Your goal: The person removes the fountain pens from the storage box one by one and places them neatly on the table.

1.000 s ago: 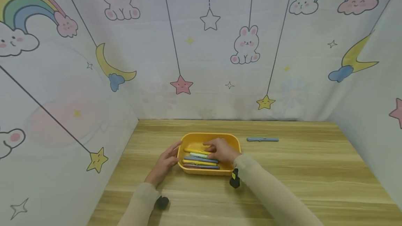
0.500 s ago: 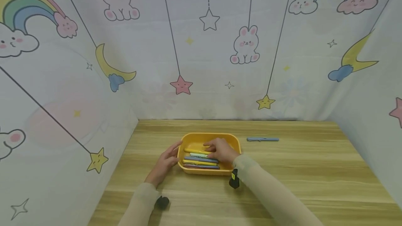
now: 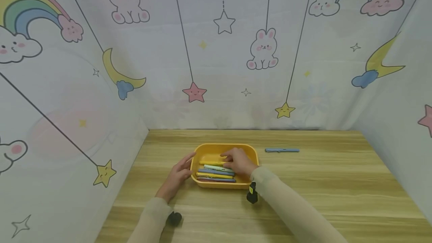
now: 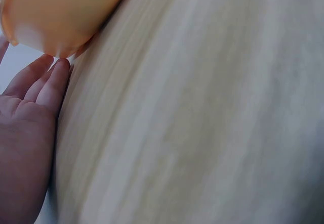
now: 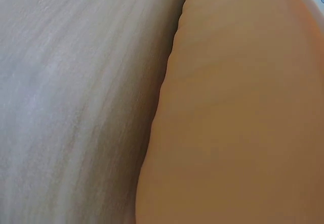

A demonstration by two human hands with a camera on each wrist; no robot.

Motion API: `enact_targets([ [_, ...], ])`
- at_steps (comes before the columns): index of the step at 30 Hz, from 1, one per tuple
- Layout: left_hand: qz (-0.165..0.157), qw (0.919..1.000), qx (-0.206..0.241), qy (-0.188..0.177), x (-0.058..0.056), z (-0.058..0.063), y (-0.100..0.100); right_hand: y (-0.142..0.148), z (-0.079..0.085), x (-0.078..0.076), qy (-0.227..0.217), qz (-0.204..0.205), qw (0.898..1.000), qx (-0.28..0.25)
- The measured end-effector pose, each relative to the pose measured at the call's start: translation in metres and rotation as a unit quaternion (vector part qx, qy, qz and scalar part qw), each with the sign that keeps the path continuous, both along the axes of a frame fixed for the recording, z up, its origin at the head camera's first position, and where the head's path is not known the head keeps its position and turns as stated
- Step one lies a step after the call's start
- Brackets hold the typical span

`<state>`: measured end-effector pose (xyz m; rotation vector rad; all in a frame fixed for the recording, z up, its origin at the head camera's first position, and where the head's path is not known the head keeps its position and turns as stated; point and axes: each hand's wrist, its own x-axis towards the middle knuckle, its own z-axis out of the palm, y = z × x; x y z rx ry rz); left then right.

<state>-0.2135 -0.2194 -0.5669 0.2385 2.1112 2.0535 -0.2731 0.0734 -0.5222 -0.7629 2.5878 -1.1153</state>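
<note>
A yellow plastic basket (image 3: pixel 224 185) sits on the table, with several pens lying side by side in its left part. My left hand (image 3: pixel 174 178) rests its fingertips against the basket's left end, fingers fairly straight; the left wrist view shows those fingers (image 4: pixel 54 85) at the basket wall (image 4: pixel 66 11). My right hand (image 3: pixel 240 161) reaches inside over the right part, its thumb and fingers around the right end of the rearmost yellow pen (image 3: pixel 210 163). In front of that lie a pale green pen (image 3: pixel 216 168), a blue-grey pen (image 3: pixel 216 172) and another yellow pen (image 3: pixel 214 176).
A blue-grey pen (image 3: pixel 282 150) lies alone on the wooden table (image 3: pixel 320 183), right of the basket near the back. Printed fabric walls (image 3: pixel 222 111) stand behind and on both sides. In the right wrist view the basket's outer wall (image 5: pixel 228 107) fills the right half.
My right hand has shifted slightly right and back, and the rear yellow pen has straightened a little. More of the pale green pen shows. My left hand stays at the basket.
</note>
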Motion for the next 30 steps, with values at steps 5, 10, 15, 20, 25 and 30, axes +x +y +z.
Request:
enact_targets([
  [5, 0.001, 1.0, -0.003, -0.001, 0.0001, -0.0004, 0.0003, -0.0002, -0.0008, -0.0005, 0.025, -0.005, 1.0, -0.011],
  [10, -0.001, 1.0, -0.002, 0.002, 0.0012, -0.0001, 0.0006, -0.0005, -0.0023, -0.0009, 0.034, -0.025, 0.999, -0.019],
  [15, -0.003, 1.0, -0.002, 0.002, 0.0025, 0.0009, 0.001, 0.0001, -0.002, -0.0007, 0.028, -0.042, 0.998, -0.033],
  [20, -0.003, 1.0, -0.003, 0.006, 0.003, 0.0015, 0.0014, 0.0013, 0.0005, 0.0008, 0.021, -0.059, 0.997, -0.044],
  [25, -0.005, 0.9999, -0.002, 0.009, 0.0025, 0.0017, 0.0014, 0.0034, 0.0047, 0.0033, 0.009, -0.075, 0.995, -0.061],
  [30, -0.009, 0.9999, 0.003, 0.011, 0.0014, 0.0013, 0.0011, 0.0062, 0.0072, 0.0047, 0.003, -0.096, 0.992, -0.076],
])
